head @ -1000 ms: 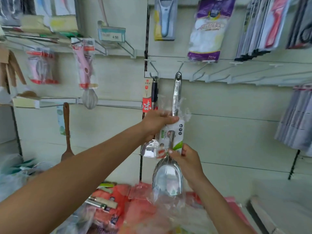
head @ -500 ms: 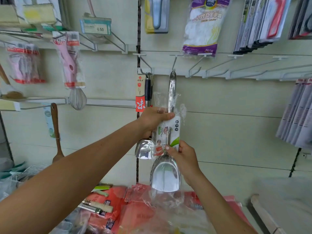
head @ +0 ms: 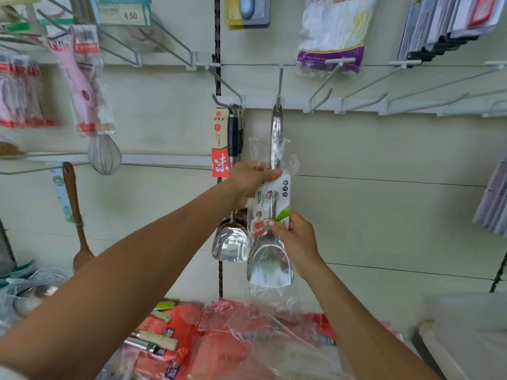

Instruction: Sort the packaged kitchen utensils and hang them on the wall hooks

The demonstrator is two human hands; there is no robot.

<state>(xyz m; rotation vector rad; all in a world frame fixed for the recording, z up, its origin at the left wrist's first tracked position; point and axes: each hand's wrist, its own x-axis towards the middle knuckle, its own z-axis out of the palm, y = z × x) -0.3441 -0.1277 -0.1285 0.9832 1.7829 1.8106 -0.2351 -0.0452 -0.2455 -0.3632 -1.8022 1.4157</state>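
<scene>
A steel spatula [head: 270, 267] in a clear plastic sleeve with a white and green label is upright against the wall. The loop at the top of its handle sits at the tip of a white wall hook [head: 279, 86]. My left hand [head: 251, 178] grips the handle and sleeve at mid height. Lower down, my right hand [head: 295, 237] pinches the label just above the blade. Another packaged steel spatula [head: 230, 242] with a dark handle and a red tag hangs on the neighbouring hook [head: 225, 86] to the left.
Bare white hooks [head: 356, 91] run along the rail to the right. A pink-handled whisk [head: 103, 154] and a wooden spatula [head: 75, 215] hang at the left. Red packaged utensils [head: 170, 335] lie piled below. Gloves [head: 332, 31] and carded goods hang above.
The spatula has risen, and its handle loop has come up from below the hook to the hook's tip. Both hands kept their hold.
</scene>
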